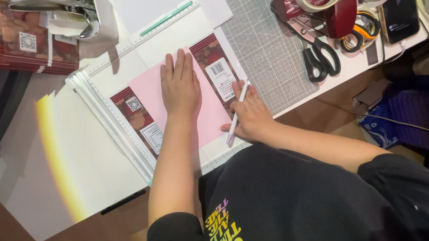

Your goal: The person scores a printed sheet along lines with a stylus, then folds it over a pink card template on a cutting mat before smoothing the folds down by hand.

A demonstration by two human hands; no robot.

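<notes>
1. Left hand point(179, 85): lying flat, fingers extended and gripping nothing, pressing the pink sheet point(209, 121) onto the white scoring board point(110, 124).
2. Right hand point(252, 117): closing around a white stylus point(238, 112), tip resting near the sheet's lower right edge.
3. Pink sheet: sitting on a patterned printed card point(216, 66), centred on the board.
4. Handling note: keeping the palm pressing firmly and the stylus running straight would likely be preventing slippage.
5. Nearby: black scissors point(322, 59) and tape dispenser point(324, 2) lying on the grey cutting mat point(264, 48).

Single head-worn view, looking steeply down.
It sits close above the white scoring board point(121, 136) and grey cutting mat point(270, 57), the wearer's own torso filling the lower edge.
</notes>
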